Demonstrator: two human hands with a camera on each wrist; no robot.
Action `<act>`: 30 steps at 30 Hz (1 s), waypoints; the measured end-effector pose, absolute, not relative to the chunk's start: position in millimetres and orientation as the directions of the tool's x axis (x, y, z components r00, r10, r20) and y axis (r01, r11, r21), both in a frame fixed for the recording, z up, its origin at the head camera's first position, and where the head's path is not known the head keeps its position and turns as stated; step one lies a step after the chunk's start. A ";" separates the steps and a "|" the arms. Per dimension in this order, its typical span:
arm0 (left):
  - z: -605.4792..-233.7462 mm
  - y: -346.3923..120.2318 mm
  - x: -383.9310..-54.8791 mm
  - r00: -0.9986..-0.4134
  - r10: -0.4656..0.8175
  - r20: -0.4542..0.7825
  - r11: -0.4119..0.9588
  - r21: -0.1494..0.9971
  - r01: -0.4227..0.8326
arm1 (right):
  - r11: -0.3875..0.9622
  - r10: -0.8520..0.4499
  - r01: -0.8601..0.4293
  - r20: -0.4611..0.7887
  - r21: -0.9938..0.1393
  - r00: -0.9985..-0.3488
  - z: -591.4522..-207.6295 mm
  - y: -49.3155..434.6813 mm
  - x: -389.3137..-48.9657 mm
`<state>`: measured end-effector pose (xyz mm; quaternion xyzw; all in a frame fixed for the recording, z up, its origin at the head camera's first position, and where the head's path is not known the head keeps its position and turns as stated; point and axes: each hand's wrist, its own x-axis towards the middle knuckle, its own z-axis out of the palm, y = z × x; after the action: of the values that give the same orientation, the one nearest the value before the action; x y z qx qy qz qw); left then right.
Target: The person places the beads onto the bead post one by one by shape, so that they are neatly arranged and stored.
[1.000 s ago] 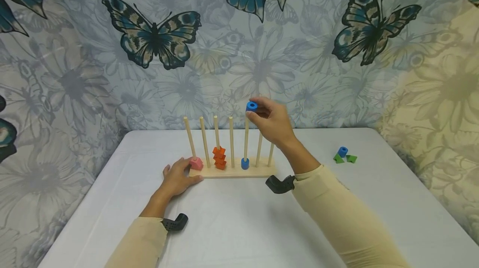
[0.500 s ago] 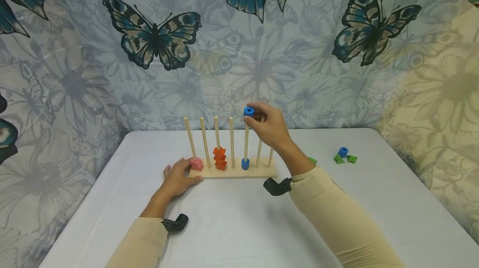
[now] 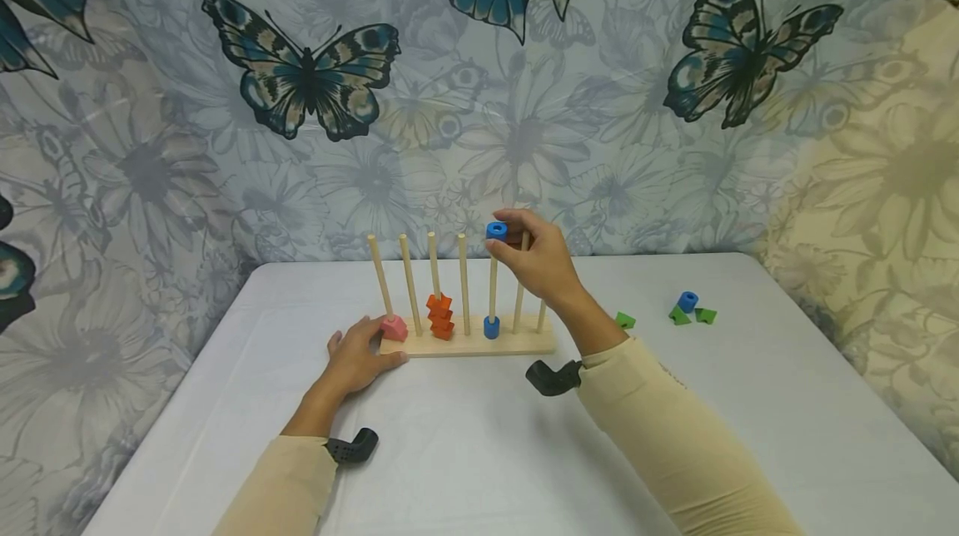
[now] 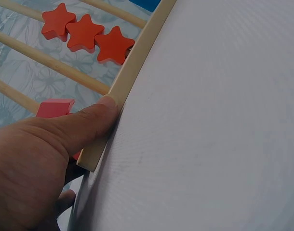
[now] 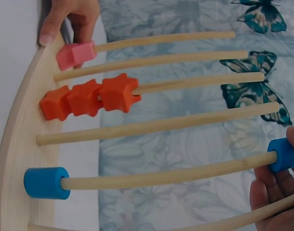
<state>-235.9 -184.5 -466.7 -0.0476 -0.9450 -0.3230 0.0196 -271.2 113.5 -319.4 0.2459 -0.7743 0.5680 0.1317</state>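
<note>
A wooden peg stand (image 3: 479, 346) with several upright pegs sits on the table. My left hand (image 3: 358, 359) grips its left end, thumb (image 4: 96, 118) against the front edge, fingers beside the pink blocks (image 5: 77, 55) at the foot of the first peg. Between thumb and fingers, my right hand (image 3: 545, 257) pinches a blue cylinder bead (image 3: 496, 230) at the top of a peg right of centre. In the right wrist view the peg's tip meets the bead's hole. Another blue cylinder bead (image 3: 491, 327) rests at that peg's base. Three orange star beads (image 3: 440, 318) are stacked on the third peg.
To the right on the white-covered table (image 3: 749, 419) lie a loose blue cylinder bead (image 3: 688, 300) and green triangular pieces (image 3: 705, 316). One more green piece (image 3: 625, 320) lies near my right forearm. A butterfly-patterned wall covering (image 3: 524, 145) rises behind the table.
My right hand has come down and slightly left, bringing the blue cylinder bead lower onto the peg's top. A green piece beside the right forearm has come into view. The left hand stays put.
</note>
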 end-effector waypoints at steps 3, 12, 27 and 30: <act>-467.0 -184.4 -236.0 -0.995 0.074 0.062 0.786 0.611 0.097 | 0.207 -0.230 -0.521 0.476 -0.828 -0.849 -322.8 113.6 -271.1; -468.2 -184.3 -236.8 -0.995 0.075 0.069 0.788 0.607 0.101 | 0.156 -0.209 -0.452 0.418 -0.878 -0.884 -334.6 113.0 -270.9; -467.9 -183.1 -236.8 -0.996 0.064 0.056 0.796 0.599 0.085 | 0.144 -0.190 -0.406 0.377 -0.903 -0.906 -356.9 114.2 -273.9; -468.6 -183.4 -237.5 -0.997 0.059 0.051 0.801 0.594 0.078 | 0.125 -0.194 -0.405 0.378 -0.906 -0.905 -361.1 113.8 -274.0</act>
<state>-237.5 -183.4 -468.6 -0.0361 -0.9487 -0.3137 0.0149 -274.0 113.8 -361.1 0.2008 -0.7452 0.6303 0.0839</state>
